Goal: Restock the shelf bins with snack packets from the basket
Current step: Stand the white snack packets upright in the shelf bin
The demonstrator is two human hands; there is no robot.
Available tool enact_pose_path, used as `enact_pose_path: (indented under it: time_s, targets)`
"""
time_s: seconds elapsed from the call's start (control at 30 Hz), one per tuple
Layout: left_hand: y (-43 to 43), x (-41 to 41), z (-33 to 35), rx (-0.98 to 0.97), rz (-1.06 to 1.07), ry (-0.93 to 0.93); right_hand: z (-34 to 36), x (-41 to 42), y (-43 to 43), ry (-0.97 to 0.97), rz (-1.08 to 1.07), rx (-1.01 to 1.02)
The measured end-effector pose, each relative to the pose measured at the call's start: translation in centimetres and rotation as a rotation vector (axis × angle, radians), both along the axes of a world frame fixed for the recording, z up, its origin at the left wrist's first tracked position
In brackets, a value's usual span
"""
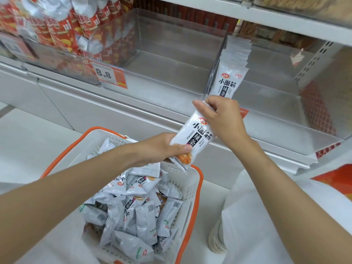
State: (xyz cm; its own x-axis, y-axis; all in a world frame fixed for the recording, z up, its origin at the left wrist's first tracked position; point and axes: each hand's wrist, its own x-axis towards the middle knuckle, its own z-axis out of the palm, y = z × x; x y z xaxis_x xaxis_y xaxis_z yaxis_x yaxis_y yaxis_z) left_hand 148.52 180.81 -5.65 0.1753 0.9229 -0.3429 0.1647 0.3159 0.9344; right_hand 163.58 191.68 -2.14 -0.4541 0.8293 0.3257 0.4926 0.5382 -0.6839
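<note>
A white basket (198, 187) with an orange rim is filled with a loose heap of white snack packets (133, 216). On the shelf, the left clear bin (47, 60) is packed with red packets (61, 31), and in the right clear bin (276, 105) a row of upright white packets (231, 73) is stood along its left wall. A price tag (110, 75) marked 8.8 is fixed to the middle clear bin (171, 54). The upright row cannot be counted, its front packet's foot is covered by the right hand (222, 115), and goods on the upper shelf are blurred. An orange object (339, 181) is cut off at the right edge. One snack packet (192, 138) is held tilted over the basket's far right corner, below the right bin: its lower end is gripped by the left hand (162, 147), thumb across the front, and its top edge is pinched by the right hand's fingers
</note>
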Motion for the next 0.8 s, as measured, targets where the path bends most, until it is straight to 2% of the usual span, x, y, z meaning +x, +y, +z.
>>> enact_pose_path:
  time_s: [0.07, 0.13, 0.23, 0.27, 0.33, 0.43, 0.57, 0.67, 0.8]
  targets:
    - [0.1, 0.0, 0.0, 0.021, 0.002, 0.019, 0.8, 0.1, 0.2, 0.038, -0.032, -0.067]
    - [0.0, -0.1, -0.2, 0.024, 0.025, 0.022, 1.6, 0.6, 0.6, 0.099, -0.041, -0.228]
    - [0.3, -0.2, 0.0, 0.043, 0.087, 0.016, 2.6, 2.2, 0.8, 0.019, 0.14, -0.54]
    - [0.5, -0.3, 0.3, 0.06, 0.106, 0.011, 2.7, 2.6, 0.7, -0.015, 0.202, -0.595]
    - [1.0, -0.2, 0.9, 0.096, 0.131, 0.016, 2.8, 3.0, 0.6, 0.043, 0.233, -0.625]
    - [2.4, 0.1, 1.7, 0.19, 0.186, 0.046, 4.0, 3.2, 0.8, 0.315, 0.116, -0.492]
    - [4.7, -0.6, 3.4, 0.282, 0.336, 0.131, 6.4, 4.5, 1.7, 0.659, -0.088, -0.095]
    - [6.9, -1.0, 5.4, 0.424, 0.407, 0.234, 6.7, 5.6, 2.4, 0.65, -0.212, 0.102]
    - [10.5, 0.0, 8.4, 0.548, 0.387, 0.361, 4.8, 5.9, 4.9, 0.439, -0.301, -0.005]
